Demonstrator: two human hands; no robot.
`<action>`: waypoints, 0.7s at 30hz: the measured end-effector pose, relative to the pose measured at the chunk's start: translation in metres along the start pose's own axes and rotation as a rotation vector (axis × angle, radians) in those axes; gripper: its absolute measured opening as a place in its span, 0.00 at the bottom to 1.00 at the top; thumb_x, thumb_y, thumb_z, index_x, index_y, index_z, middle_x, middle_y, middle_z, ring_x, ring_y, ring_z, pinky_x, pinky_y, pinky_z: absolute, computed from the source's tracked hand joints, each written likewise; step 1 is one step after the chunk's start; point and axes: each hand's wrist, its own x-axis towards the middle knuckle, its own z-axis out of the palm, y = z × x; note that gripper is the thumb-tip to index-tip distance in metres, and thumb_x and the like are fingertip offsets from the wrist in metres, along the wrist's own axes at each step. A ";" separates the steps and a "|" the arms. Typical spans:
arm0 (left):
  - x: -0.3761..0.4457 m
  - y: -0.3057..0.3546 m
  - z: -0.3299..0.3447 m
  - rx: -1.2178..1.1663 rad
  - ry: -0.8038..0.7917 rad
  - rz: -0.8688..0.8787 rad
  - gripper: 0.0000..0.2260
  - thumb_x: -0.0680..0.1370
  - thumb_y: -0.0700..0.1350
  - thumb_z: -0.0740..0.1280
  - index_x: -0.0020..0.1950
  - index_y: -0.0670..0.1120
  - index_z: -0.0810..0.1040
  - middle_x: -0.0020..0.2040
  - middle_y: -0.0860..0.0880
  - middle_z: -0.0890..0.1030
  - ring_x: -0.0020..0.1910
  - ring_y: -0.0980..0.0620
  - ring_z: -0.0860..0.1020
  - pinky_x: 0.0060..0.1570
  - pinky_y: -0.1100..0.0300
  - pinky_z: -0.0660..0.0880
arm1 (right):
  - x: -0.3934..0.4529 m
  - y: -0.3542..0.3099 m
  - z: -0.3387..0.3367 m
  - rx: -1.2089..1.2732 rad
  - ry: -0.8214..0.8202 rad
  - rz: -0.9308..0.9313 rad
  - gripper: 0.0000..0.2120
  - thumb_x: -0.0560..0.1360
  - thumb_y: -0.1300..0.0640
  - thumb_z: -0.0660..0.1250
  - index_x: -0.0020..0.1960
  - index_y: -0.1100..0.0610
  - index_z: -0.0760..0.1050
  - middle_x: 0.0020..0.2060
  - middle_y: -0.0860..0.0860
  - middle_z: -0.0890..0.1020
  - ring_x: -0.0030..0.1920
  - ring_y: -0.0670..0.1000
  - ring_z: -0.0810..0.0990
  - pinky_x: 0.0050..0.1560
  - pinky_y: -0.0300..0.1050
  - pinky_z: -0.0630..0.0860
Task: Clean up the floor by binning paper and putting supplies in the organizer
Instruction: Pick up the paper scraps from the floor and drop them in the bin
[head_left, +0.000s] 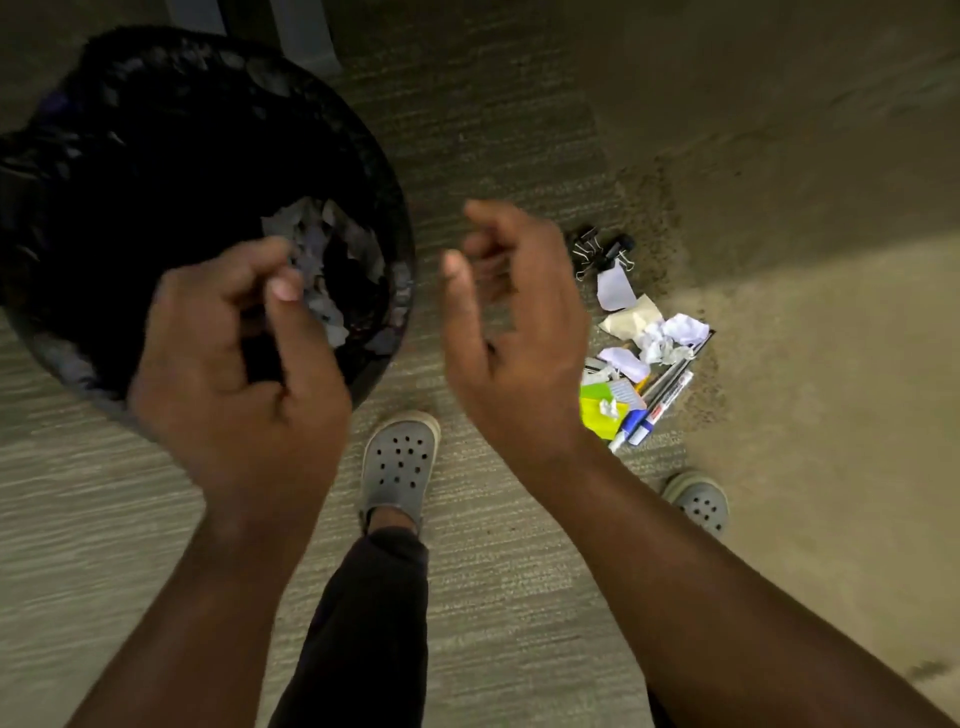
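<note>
A round black mesh bin lined with a dark bag stands on the carpet at the left, with crumpled white paper lying inside. My left hand hovers over the bin's near rim, fingers loosely curled and holding nothing. My right hand is raised beside the bin, fingers relaxed and empty. On the floor to the right lies a pile: crumpled white paper, a torn white scrap, a cream sheet, yellow-green sticky notes, markers and pens, and black binder clips.
My two feet in grey clogs stand on the striped grey carpet, one close to the pile. A grey furniture leg rises behind the bin. Plain tan carpet lies to the right of the pile.
</note>
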 end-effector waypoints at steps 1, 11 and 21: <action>-0.009 0.016 0.010 -0.013 -0.016 0.090 0.07 0.82 0.43 0.62 0.58 0.45 0.78 0.49 0.47 0.81 0.47 0.57 0.78 0.49 0.65 0.76 | -0.007 0.018 -0.016 -0.018 0.017 0.061 0.11 0.78 0.63 0.65 0.59 0.63 0.73 0.45 0.57 0.78 0.45 0.56 0.78 0.45 0.53 0.76; -0.087 0.041 0.198 0.004 -0.866 -0.065 0.22 0.76 0.39 0.67 0.70 0.44 0.72 0.64 0.43 0.74 0.62 0.45 0.74 0.61 0.52 0.72 | -0.064 0.255 -0.146 -0.613 -0.341 0.774 0.21 0.72 0.58 0.71 0.62 0.63 0.72 0.61 0.63 0.72 0.60 0.64 0.73 0.59 0.51 0.69; -0.106 -0.002 0.373 0.300 -1.107 0.309 0.32 0.75 0.50 0.70 0.77 0.51 0.61 0.77 0.43 0.60 0.71 0.39 0.68 0.67 0.50 0.68 | -0.035 0.350 -0.135 -0.776 -0.590 0.609 0.41 0.64 0.38 0.76 0.68 0.57 0.65 0.65 0.60 0.66 0.61 0.61 0.72 0.57 0.53 0.74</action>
